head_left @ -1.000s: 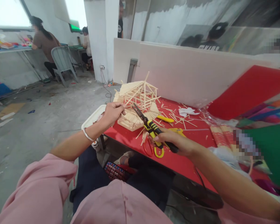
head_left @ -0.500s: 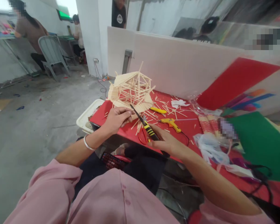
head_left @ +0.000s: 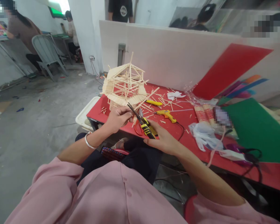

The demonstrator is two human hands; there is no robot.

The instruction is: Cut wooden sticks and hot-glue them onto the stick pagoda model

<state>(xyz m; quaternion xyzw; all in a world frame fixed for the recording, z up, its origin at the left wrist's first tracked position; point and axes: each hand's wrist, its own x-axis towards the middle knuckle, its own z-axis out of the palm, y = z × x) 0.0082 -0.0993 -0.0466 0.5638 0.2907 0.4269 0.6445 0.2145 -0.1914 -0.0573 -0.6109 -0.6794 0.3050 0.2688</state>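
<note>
My left hand [head_left: 119, 118] is closed in a pinch near the table's front edge. Two thin wooden sticks [head_left: 150, 97] slant away from its fingertips, apparently held there. In my right hand [head_left: 162, 137] is a pair of hand shears [head_left: 147, 129] with black and yellow grips. Their jaws stand apart, the dark tip close to my left fingertips. Just behind both hands, a model pavilion of pale wooden sticks [head_left: 124, 82] stands on the red table [head_left: 96, 110]. Its roof is partly covered, with the frame bare on the right.
A yellow glue gun [head_left: 166, 115], a yellow utility knife [head_left: 154, 102] and red-handled scissors [head_left: 138, 128] lie among scattered stick offcuts. Plastic bags [head_left: 205, 137] and a green board [head_left: 259, 130] occupy the right side. White panels [head_left: 158, 53] rise behind the table; several people are beyond.
The shears have opened, their handles and jaws spreading apart. The slanting sticks beyond my left fingertips now show. The camera view has shifted a little.
</note>
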